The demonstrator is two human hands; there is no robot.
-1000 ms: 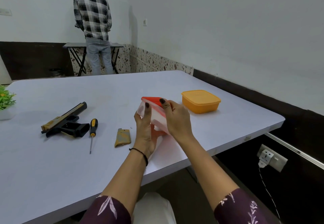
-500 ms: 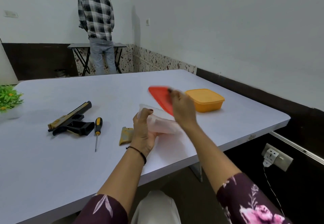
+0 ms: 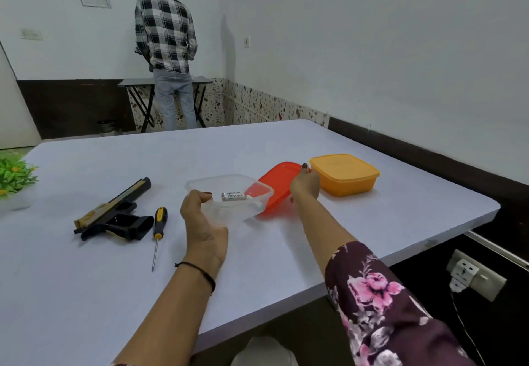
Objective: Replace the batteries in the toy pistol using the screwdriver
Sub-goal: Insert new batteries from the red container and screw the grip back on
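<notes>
My left hand (image 3: 201, 222) grips the near rim of a clear plastic box (image 3: 229, 198) that rests on the white table (image 3: 86, 294). A silver battery (image 3: 233, 196) lies inside the box. My right hand (image 3: 305, 185) holds the box's red lid (image 3: 274, 182), which lies flat on the table behind the box. The black and tan toy pistol (image 3: 113, 214) lies on its side at the left. Beside it is the screwdriver (image 3: 158, 232) with a black and yellow handle. The tan battery cover is hidden behind my left hand.
A closed orange box (image 3: 343, 173) stands right of the red lid. A green plant (image 3: 14, 176) sits at the left table edge. A person in a checked shirt (image 3: 166, 33) stands at a far table, back turned. A wall socket (image 3: 475, 275) is below right.
My right hand pulled the red lid off the clear box and laid it on the table to the right. My left hand lowered the open box onto the table.
</notes>
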